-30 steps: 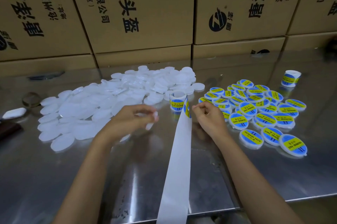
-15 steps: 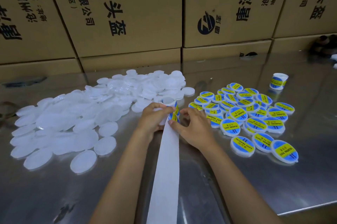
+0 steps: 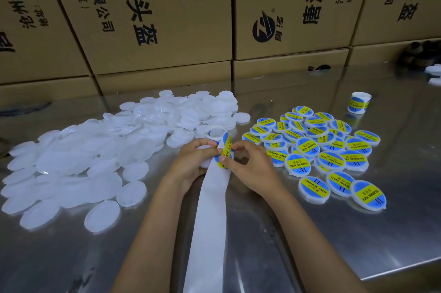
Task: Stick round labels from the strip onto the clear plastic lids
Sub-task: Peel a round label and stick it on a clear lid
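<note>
A white backing strip (image 3: 210, 221) runs from the table's front edge up to a small label roll (image 3: 218, 134). My left hand (image 3: 191, 164) holds a clear lid, mostly hidden under its fingers, beside the strip. My right hand (image 3: 253, 166) pinches a blue-and-yellow round label (image 3: 224, 154) at the strip's top, next to the left fingers. A heap of unlabelled clear lids (image 3: 95, 156) spreads to the left. Several labelled lids (image 3: 319, 149) lie in a pile to the right.
The steel table (image 3: 358, 233) reflects the cardboard boxes (image 3: 167, 18) stacked along its back. A second label roll (image 3: 359, 102) stands at the back right. The table's front edge shows at the lower right.
My hands came together at the top of the strip. The left hand brought a lid from the heap, and the right hand now pinches a label against it.
</note>
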The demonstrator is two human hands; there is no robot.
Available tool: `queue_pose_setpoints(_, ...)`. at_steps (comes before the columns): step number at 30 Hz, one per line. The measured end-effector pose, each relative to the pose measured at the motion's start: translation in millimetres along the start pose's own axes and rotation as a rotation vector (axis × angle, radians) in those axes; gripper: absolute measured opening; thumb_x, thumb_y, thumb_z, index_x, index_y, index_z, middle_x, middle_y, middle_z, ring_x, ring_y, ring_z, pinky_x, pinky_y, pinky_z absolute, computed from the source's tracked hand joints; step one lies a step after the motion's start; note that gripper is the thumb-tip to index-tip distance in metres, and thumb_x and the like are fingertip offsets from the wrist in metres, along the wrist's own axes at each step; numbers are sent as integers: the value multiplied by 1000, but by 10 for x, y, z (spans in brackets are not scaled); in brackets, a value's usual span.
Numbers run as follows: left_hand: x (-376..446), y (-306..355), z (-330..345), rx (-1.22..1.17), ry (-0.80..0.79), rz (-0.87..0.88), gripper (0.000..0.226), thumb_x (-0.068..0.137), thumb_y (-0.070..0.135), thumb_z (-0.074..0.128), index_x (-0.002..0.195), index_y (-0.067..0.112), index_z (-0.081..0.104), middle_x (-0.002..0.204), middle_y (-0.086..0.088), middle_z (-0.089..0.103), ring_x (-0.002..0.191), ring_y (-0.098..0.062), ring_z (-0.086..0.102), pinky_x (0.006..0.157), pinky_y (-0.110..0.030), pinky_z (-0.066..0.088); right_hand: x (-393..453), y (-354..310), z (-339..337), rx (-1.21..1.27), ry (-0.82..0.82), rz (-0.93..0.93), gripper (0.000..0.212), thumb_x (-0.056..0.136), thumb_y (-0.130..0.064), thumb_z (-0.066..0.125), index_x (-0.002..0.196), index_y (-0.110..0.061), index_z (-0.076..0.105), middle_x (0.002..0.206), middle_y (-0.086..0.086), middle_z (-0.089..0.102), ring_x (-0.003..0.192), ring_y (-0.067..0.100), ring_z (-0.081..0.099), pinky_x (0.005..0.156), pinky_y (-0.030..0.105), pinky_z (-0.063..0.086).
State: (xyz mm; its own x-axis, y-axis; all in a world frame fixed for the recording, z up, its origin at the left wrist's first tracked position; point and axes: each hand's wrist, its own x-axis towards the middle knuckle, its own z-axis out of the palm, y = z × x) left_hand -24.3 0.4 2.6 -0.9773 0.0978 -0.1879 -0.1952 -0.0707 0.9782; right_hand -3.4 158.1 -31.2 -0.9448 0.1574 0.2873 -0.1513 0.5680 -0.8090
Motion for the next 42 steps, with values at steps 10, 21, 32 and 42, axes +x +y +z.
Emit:
queue_pose_setpoints(10,-20,-22,140,142,123,116,20,81,29,83,86,11,76,85,-1,76,76,-13,70,70,-24,58,-56,-91,-19,24,38,-89,25,76,-29,82,90,-21,63,91,-6,66,96,14,55,85,33,47)
queue_pose_setpoints(21,-41,-11,187,157,201,144,13,85,19,78,86,6,74,91,-4,73,80,-13,65,69,-19,51,-92,-154,-60,154,28,-114,19,80,-6,73,75,-18,58,78,-8,60,81,17,54,74,25,44)
queue_pose_setpoints(32,-56,32,151,173,280,105,29,88,37,76,84,8,71,76,3,73,66,-13,63,59,-25,54,-82,-281,-300,931,-126,228,34,83,4,56,61,-20,50,64,-3,55,66,13,54,64,25,44)
queue_pose_setpoints(42,-155,213,21,-535,46,69,22,104,5,34,118,5,51,115,-22,62,86,-37,64,69,-39,55,-76,-317,-261,981,-124,262,26,85,11,57,86,-14,50,74,4,60,71,15,61,65,23,52)
